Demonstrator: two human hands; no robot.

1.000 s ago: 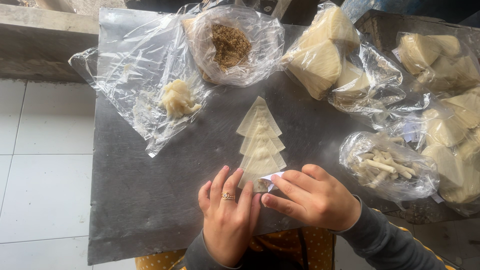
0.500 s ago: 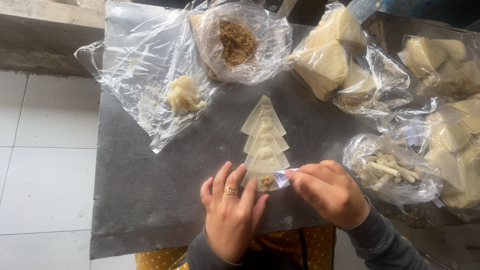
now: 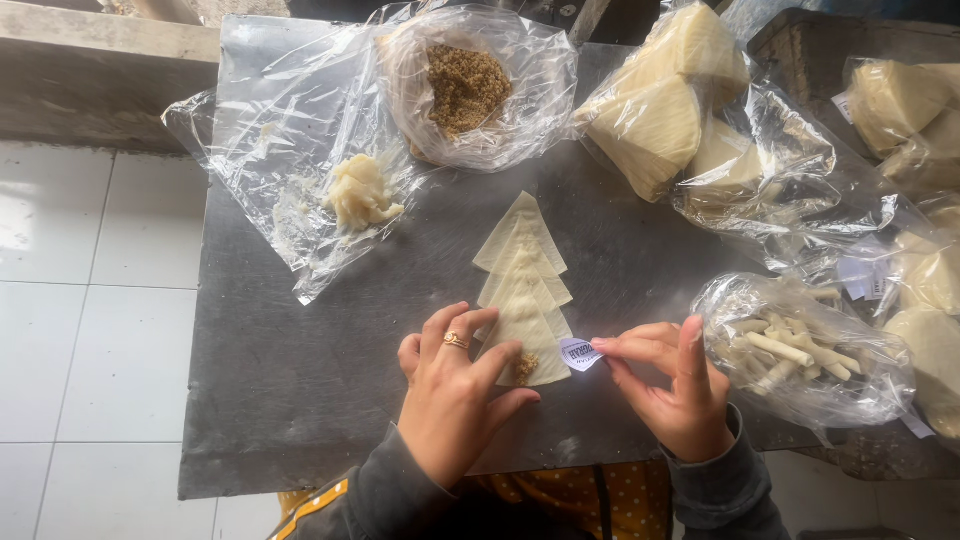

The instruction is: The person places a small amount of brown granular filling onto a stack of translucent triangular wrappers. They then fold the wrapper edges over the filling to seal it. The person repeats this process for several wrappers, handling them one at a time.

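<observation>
Grey metal surface (image 3: 300, 380), smooth. Left hand (image 3: 455, 390) flat, fingers spread, pressing tree-shaped stack of pale triangular pieces (image 3: 522, 290) at centre. Right hand (image 3: 675, 385) pinches small white paper label (image 3: 580, 354) beside it.

The lower left corner of the stacked pale triangles (image 3: 522, 290) was covered by the left hand (image 3: 452, 395). Only part of the small white label (image 3: 580, 353) was seen; the rest was pinched under the fingertips of the right hand (image 3: 672, 385). Both forearms were cut off by the bottom edge. The bagged pale wedges (image 3: 905, 100) at the right were cropped by the frame edge. The worktop (image 3: 300, 380) beneath the clear plastic sheet (image 3: 290, 130) was obscured by glare and creases.
</observation>
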